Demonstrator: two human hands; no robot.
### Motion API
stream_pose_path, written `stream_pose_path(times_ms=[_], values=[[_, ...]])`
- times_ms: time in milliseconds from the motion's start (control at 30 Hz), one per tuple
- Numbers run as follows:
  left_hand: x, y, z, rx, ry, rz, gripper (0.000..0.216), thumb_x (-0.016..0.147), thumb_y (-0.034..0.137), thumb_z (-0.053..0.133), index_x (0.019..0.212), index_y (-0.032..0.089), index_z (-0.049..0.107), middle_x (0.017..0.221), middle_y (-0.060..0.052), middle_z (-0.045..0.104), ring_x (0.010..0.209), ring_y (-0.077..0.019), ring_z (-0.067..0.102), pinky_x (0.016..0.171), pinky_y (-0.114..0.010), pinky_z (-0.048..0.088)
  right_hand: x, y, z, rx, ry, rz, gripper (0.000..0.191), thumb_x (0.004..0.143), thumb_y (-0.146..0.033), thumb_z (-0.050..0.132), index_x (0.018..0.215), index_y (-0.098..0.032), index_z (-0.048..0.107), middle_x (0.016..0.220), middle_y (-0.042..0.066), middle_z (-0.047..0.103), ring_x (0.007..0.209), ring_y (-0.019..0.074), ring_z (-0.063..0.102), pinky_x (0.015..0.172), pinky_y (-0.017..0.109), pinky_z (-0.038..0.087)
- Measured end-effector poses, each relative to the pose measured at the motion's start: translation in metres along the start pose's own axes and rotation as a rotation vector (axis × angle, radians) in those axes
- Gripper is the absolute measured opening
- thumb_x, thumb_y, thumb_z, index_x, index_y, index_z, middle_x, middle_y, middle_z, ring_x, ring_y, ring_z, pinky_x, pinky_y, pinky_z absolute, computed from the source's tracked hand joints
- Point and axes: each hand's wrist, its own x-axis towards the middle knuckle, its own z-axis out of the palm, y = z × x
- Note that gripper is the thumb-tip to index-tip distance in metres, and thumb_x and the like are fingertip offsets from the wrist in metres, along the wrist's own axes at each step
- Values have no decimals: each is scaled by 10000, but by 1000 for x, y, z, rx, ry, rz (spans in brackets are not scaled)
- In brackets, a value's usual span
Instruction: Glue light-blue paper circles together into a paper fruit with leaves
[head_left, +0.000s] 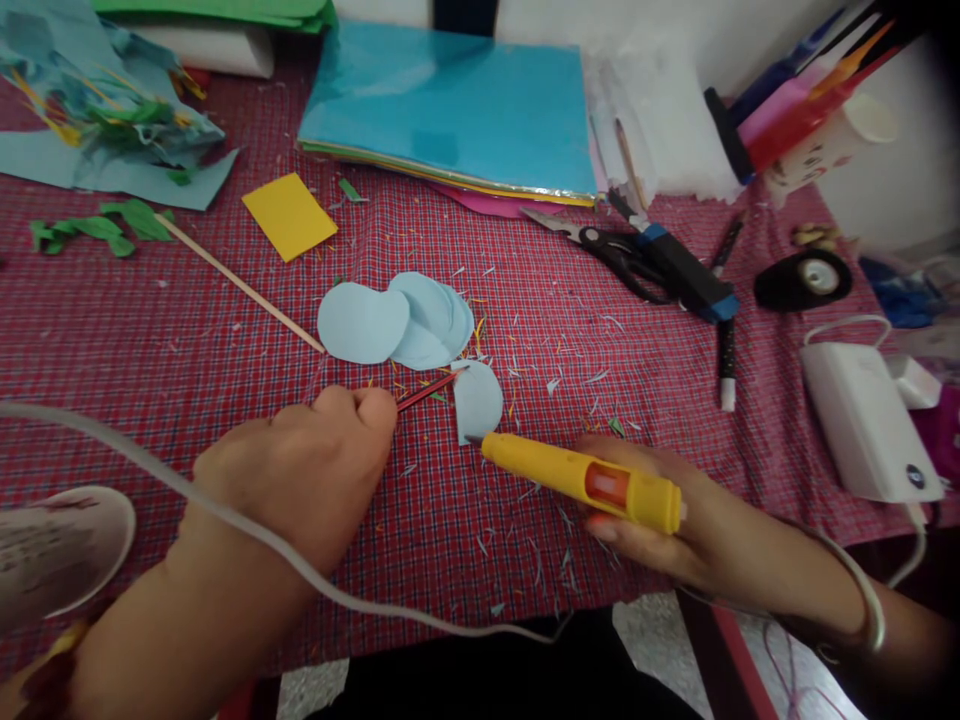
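My left hand (315, 465) is closed around a red-and-black striped pencil (426, 390), whose far end meets the top edge of a light blue paper petal (480, 398). In my right hand (637, 500) is a yellow hot glue gun (577, 473), its nozzle at the lower edge of that petal. Whether the nozzle touches the paper, I cannot tell. Just beyond, several rounded light blue paper pieces (364, 322) overlap on the checked cloth. A thin wooden stick (240, 283) with green paper strips (135, 218) at its far end lies to the left.
A white cord (247, 525) crosses over my left forearm. Blue paper sheets (450, 105), a yellow square (289, 217), scissors (600, 245) and a blue-black cutter (686, 272) lie farther back. A paper cup (67, 550) is at left, a white power box (862, 420) at right.
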Motion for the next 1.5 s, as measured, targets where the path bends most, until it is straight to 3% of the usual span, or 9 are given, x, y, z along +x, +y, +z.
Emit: stream_pose_path(times_ms=[533, 767, 933, 1167, 1367, 1500], values=[[4, 2, 9, 39, 75, -9, 356, 903, 65, 217, 876, 230, 531, 671, -14, 518, 538, -252, 651, 431, -310, 360, -3, 17, -5, -22, 182, -26, 158, 919, -344, 542, 1022, -225, 561, 890, 30, 661, 768, 177, 628, 671, 294, 534], [0, 9, 3, 148, 188, -45, 391, 901, 31, 209, 852, 195, 560, 673, -34, 569, 537, -263, 673, 458, -324, 430, 12, 13, -13, -49, 193, -28, 173, 938, -360, 505, 940, -194, 553, 826, 29, 644, 697, 157, 601, 638, 294, 515], [2, 5, 7, 64, 119, -25, 403, 901, 47, 210, 913, 208, 580, 694, -41, 579, 551, -277, 682, 443, -330, 434, 16, 10, -15, -60, 188, -56, 171, 948, -367, 495, 907, -203, 524, 796, 16, 611, 681, 150, 578, 624, 290, 498], [3, 6, 7, 99, 147, -33, 383, 907, 51, 214, 918, 207, 563, 694, -25, 562, 559, -252, 680, 456, -325, 441, 14, 8, -11, -29, 171, -84, 146, 949, -342, 510, 966, -197, 519, 839, 18, 604, 687, 135, 566, 638, 274, 484], [5, -5, 15, -39, 110, 43, 349, 879, 71, 224, 948, 222, 531, 723, -39, 551, 605, -277, 683, 468, -353, 460, 10, 7, -13, -18, 15, -125, 125, 950, -315, 514, 905, -199, 516, 801, -2, 569, 637, 112, 528, 584, 241, 450], [4, -4, 12, -53, 75, 32, 358, 876, 65, 195, 915, 224, 513, 723, -45, 545, 616, -289, 690, 468, -356, 453, 21, 7, -12, -9, 102, -142, 135, 957, -326, 502, 935, -195, 527, 787, -6, 564, 642, 114, 524, 600, 250, 443]])
